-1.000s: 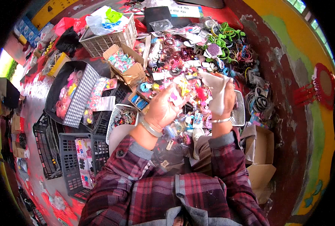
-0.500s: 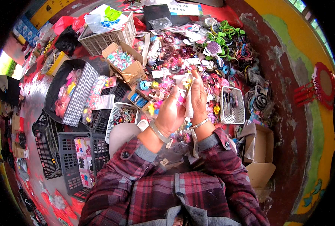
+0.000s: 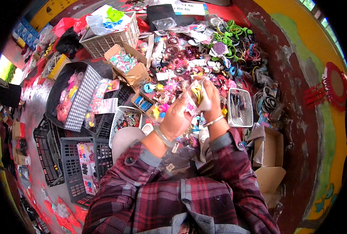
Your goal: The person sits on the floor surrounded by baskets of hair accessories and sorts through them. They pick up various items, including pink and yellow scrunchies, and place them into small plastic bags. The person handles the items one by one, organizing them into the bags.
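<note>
Between my two hands is a small clear plastic bag with something yellow and pale inside [image 3: 197,93]; the exact kind of its contents is too small to tell. My left hand [image 3: 176,120] closes on the bag's left side, thumb uppermost. On the other side, my right hand [image 3: 213,102] is curled around the bag, most of its fingers hidden behind it. Both hands are above a wide heap of hair accessories [image 3: 181,84] in pink, yellow, blue and white.
White baskets stand left [image 3: 121,121] and right [image 3: 240,108] of my hands. Farther left are a black crate [image 3: 74,171], a houndstooth box [image 3: 82,97] and a cardboard box [image 3: 136,74]. Green hairbands [image 3: 232,37] lie far right; an opened carton [image 3: 273,150] is near right.
My palms, nearly pressed together around the bag before, have come apart. The right hand has turned and curled, and the yellow contents now show more.
</note>
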`<state>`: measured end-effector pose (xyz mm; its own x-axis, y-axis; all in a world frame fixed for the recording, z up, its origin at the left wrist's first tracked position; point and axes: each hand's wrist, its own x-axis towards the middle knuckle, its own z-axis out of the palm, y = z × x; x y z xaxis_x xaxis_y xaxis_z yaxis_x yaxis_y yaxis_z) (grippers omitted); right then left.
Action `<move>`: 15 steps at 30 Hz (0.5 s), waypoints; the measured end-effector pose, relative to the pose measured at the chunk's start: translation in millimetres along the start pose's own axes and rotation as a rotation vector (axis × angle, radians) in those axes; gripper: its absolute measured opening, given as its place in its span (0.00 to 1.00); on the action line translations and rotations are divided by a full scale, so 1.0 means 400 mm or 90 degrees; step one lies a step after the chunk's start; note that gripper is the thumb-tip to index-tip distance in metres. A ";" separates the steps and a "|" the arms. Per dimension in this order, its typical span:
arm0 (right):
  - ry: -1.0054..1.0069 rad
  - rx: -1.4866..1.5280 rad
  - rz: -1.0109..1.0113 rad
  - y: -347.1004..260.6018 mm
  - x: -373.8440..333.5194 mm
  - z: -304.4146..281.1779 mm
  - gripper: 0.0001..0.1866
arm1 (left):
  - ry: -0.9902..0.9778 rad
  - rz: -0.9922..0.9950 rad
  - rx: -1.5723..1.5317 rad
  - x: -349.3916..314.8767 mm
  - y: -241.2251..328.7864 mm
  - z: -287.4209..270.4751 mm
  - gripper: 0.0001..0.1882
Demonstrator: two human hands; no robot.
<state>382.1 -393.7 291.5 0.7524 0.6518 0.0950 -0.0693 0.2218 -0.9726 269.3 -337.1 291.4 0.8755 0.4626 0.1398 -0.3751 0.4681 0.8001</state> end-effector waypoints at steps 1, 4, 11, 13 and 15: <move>-0.037 -0.024 0.001 0.015 0.015 -0.043 0.23 | -0.011 0.000 0.025 0.005 0.007 0.007 0.23; 0.127 0.239 0.167 0.016 0.049 -0.083 0.20 | 0.066 -0.091 -0.360 0.007 0.042 0.009 0.23; -0.024 -0.285 -0.247 -0.031 -0.013 -0.035 0.18 | 0.072 -0.128 -0.200 0.032 0.008 -0.043 0.21; -0.086 -0.635 -0.523 -0.037 -0.041 0.040 0.16 | 0.101 -0.120 -0.276 0.015 0.013 -0.001 0.21; -0.037 -0.595 -0.513 -0.018 -0.035 0.049 0.16 | 0.092 -0.162 -0.325 0.012 0.005 -0.006 0.20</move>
<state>359.2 -390.2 301.1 0.3317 0.6061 0.7230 0.9129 -0.0128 -0.4080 272.1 -332.1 292.1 0.9204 0.3694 -0.1284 -0.2898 0.8647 0.4103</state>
